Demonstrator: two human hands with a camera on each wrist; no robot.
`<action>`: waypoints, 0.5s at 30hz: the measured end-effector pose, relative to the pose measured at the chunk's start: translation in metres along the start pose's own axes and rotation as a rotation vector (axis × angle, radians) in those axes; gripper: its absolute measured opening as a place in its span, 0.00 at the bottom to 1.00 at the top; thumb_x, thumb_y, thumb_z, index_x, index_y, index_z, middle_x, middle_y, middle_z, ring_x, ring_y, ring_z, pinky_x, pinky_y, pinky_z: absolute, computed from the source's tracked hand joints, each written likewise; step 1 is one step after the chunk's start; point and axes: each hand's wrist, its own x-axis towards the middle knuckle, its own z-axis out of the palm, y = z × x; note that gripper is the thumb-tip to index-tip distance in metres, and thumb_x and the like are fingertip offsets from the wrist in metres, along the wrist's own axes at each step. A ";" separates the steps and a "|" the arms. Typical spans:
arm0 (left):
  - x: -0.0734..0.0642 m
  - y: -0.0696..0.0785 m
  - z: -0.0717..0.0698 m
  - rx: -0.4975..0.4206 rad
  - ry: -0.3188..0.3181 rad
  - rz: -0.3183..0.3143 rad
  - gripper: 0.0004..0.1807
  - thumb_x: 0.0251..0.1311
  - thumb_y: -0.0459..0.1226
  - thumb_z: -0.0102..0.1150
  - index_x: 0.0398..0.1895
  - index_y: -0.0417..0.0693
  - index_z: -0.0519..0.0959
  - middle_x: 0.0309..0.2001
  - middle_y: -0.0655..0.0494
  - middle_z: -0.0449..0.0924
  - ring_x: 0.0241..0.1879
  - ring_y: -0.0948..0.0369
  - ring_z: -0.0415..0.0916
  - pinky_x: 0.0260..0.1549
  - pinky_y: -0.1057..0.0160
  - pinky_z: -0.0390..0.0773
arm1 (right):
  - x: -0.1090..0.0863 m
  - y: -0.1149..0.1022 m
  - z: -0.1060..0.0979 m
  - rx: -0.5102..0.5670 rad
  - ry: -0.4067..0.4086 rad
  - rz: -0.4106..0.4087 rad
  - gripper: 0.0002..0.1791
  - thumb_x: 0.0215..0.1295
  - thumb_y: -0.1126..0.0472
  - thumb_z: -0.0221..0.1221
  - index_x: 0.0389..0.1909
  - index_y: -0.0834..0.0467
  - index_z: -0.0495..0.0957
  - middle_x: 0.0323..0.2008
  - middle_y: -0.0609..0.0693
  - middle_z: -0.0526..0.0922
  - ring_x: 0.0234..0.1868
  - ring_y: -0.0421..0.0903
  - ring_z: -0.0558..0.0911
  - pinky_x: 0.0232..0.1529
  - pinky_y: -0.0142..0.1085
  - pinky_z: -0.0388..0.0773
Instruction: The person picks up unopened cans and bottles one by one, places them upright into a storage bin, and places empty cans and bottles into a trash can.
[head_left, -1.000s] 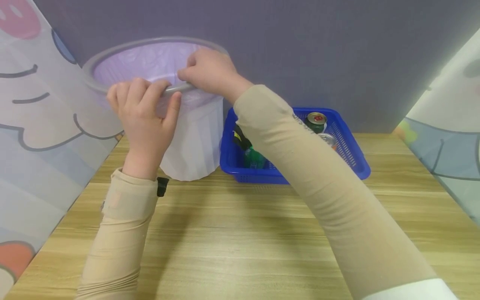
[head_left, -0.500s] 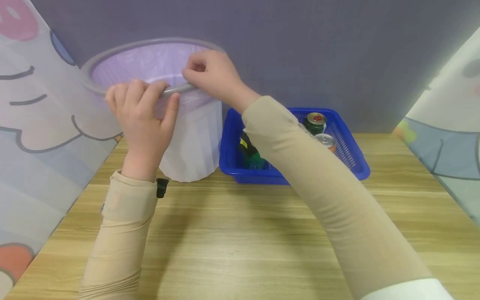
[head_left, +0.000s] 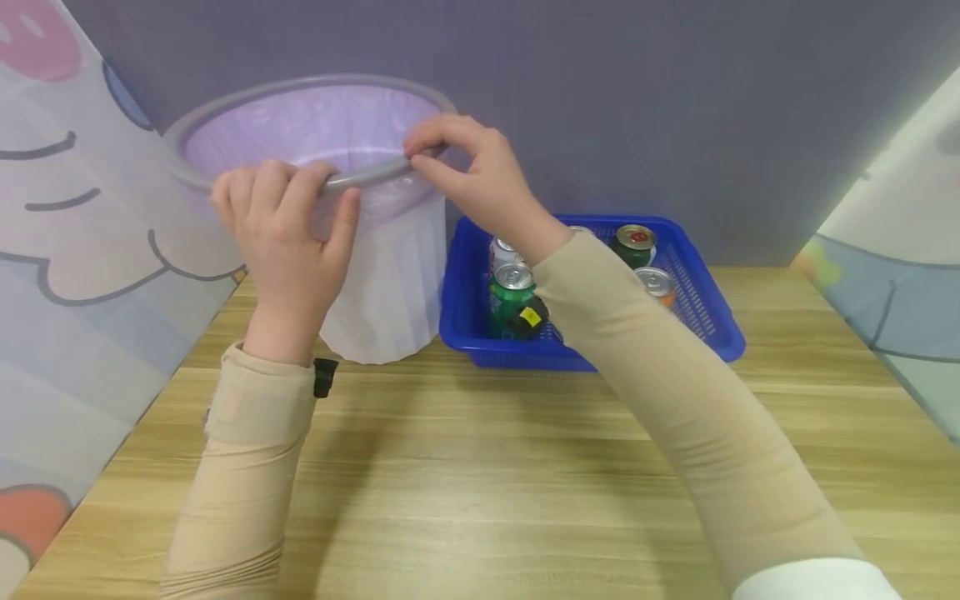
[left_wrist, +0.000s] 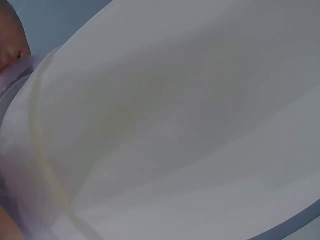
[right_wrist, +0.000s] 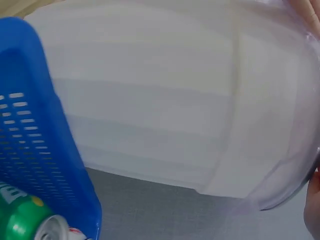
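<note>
A white trash can (head_left: 386, 283) with a grey rim ring (head_left: 375, 172) stands at the left, lined with a thin purple trash bag (head_left: 300, 125). My left hand (head_left: 281, 225) grips the front of the rim, fingers over the top and thumb outside. Farther right along the same rim, my right hand (head_left: 487, 183) pinches the ring and the bag edge between thumb and fingers. The left wrist view is mostly filled by the can's pale wall (left_wrist: 160, 130). In the right wrist view, bag film overhangs the wall (right_wrist: 150, 100) near the rim.
Right of the can is a blue perforated basket (head_left: 720, 337) holding several drink cans, among them a green can (head_left: 512, 287) and an orange one (head_left: 660, 287). A black piece with a yellow mark (head_left: 531, 317) shows below my right wrist. A grey panel (head_left: 675, 108) stands behind.
My right hand has moved right along the rim, its fingers now spread over the ring. The left hand holds its place. More cans in the basket have come into view.
</note>
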 end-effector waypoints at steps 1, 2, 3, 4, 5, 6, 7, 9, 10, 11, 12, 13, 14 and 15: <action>0.000 -0.001 -0.001 0.002 -0.004 -0.001 0.22 0.58 0.51 0.52 0.34 0.40 0.80 0.29 0.42 0.69 0.34 0.45 0.59 0.54 0.55 0.54 | -0.003 0.000 -0.001 0.006 -0.001 -0.004 0.08 0.61 0.67 0.59 0.39 0.65 0.82 0.45 0.54 0.83 0.49 0.40 0.76 0.59 0.25 0.64; -0.001 -0.001 -0.001 0.004 -0.008 -0.002 0.21 0.58 0.50 0.53 0.34 0.40 0.80 0.29 0.42 0.69 0.35 0.45 0.60 0.55 0.55 0.54 | -0.005 0.000 -0.001 0.012 -0.002 -0.006 0.08 0.61 0.67 0.59 0.39 0.65 0.82 0.47 0.54 0.82 0.52 0.40 0.75 0.60 0.24 0.62; -0.001 -0.002 -0.002 0.007 -0.012 -0.002 0.20 0.57 0.49 0.53 0.35 0.40 0.80 0.29 0.42 0.69 0.35 0.45 0.60 0.55 0.55 0.54 | -0.008 0.000 -0.002 0.016 -0.002 -0.009 0.08 0.61 0.67 0.59 0.39 0.65 0.82 0.49 0.54 0.82 0.54 0.40 0.75 0.62 0.24 0.61; -0.001 -0.002 -0.002 0.009 -0.016 -0.003 0.19 0.57 0.48 0.53 0.35 0.40 0.80 0.30 0.42 0.69 0.36 0.45 0.60 0.55 0.55 0.54 | -0.010 0.001 -0.003 0.016 -0.003 -0.009 0.08 0.61 0.67 0.59 0.39 0.65 0.82 0.50 0.54 0.81 0.56 0.40 0.74 0.62 0.25 0.61; -0.002 -0.003 -0.002 0.013 -0.020 -0.003 0.18 0.57 0.47 0.53 0.36 0.40 0.79 0.30 0.42 0.70 0.36 0.45 0.60 0.56 0.55 0.54 | -0.012 0.001 -0.003 0.015 -0.003 -0.012 0.08 0.61 0.67 0.59 0.39 0.65 0.82 0.51 0.54 0.81 0.58 0.40 0.74 0.63 0.25 0.60; -0.002 -0.003 -0.003 0.015 -0.024 -0.003 0.17 0.57 0.46 0.53 0.36 0.40 0.79 0.31 0.42 0.70 0.37 0.45 0.60 0.57 0.54 0.54 | -0.014 0.002 -0.004 0.010 -0.003 -0.011 0.08 0.61 0.67 0.59 0.39 0.65 0.82 0.51 0.53 0.81 0.58 0.39 0.73 0.63 0.25 0.60; -0.003 -0.003 -0.003 0.017 -0.027 -0.003 0.16 0.57 0.44 0.53 0.37 0.41 0.79 0.31 0.42 0.70 0.37 0.45 0.61 0.58 0.54 0.53 | -0.016 0.002 -0.005 0.011 -0.004 -0.004 0.08 0.61 0.67 0.59 0.39 0.65 0.81 0.51 0.53 0.80 0.58 0.39 0.73 0.63 0.25 0.61; -0.005 -0.003 -0.003 0.018 -0.030 -0.004 0.15 0.56 0.42 0.53 0.40 0.42 0.79 0.33 0.42 0.70 0.40 0.45 0.62 0.61 0.54 0.51 | -0.022 0.003 -0.006 0.014 -0.013 0.013 0.08 0.62 0.67 0.59 0.40 0.65 0.81 0.51 0.53 0.80 0.57 0.40 0.74 0.62 0.26 0.64; -0.006 -0.003 -0.003 0.019 -0.033 -0.004 0.15 0.56 0.41 0.53 0.42 0.42 0.78 0.35 0.43 0.70 0.41 0.46 0.62 0.63 0.53 0.50 | -0.026 0.004 -0.007 0.012 -0.020 0.021 0.08 0.63 0.67 0.58 0.40 0.66 0.81 0.51 0.53 0.80 0.56 0.40 0.74 0.61 0.27 0.66; -0.007 -0.003 -0.003 0.018 -0.037 -0.006 0.16 0.55 0.41 0.53 0.45 0.43 0.78 0.37 0.43 0.69 0.44 0.46 0.63 0.65 0.52 0.48 | -0.029 0.005 -0.008 0.014 -0.027 0.031 0.08 0.63 0.67 0.58 0.40 0.66 0.81 0.51 0.53 0.80 0.55 0.41 0.75 0.60 0.28 0.67; -0.009 -0.003 -0.003 0.015 -0.040 -0.010 0.17 0.55 0.40 0.53 0.47 0.43 0.77 0.39 0.43 0.69 0.46 0.46 0.63 0.66 0.51 0.46 | -0.034 0.007 -0.008 0.018 -0.033 0.040 0.08 0.63 0.67 0.57 0.39 0.67 0.80 0.50 0.54 0.80 0.54 0.42 0.76 0.59 0.29 0.69; -0.010 -0.003 -0.003 0.013 -0.042 -0.011 0.18 0.54 0.40 0.53 0.48 0.43 0.76 0.40 0.43 0.69 0.49 0.46 0.63 0.68 0.50 0.44 | -0.038 0.009 -0.008 0.021 -0.041 0.050 0.08 0.63 0.67 0.57 0.39 0.67 0.80 0.50 0.54 0.80 0.53 0.42 0.76 0.58 0.31 0.71; -0.011 -0.003 -0.003 0.006 -0.042 -0.014 0.19 0.54 0.39 0.53 0.50 0.43 0.75 0.42 0.43 0.69 0.51 0.46 0.63 0.68 0.50 0.42 | -0.042 0.010 -0.009 0.018 -0.045 0.059 0.08 0.64 0.68 0.57 0.39 0.67 0.80 0.49 0.54 0.80 0.52 0.43 0.77 0.57 0.32 0.72; -0.012 -0.002 -0.003 -0.003 -0.043 -0.017 0.20 0.54 0.39 0.53 0.51 0.43 0.74 0.44 0.43 0.69 0.53 0.47 0.62 0.69 0.49 0.41 | -0.046 0.013 -0.010 0.016 -0.046 0.068 0.07 0.64 0.68 0.57 0.38 0.67 0.80 0.49 0.54 0.80 0.51 0.43 0.77 0.57 0.34 0.73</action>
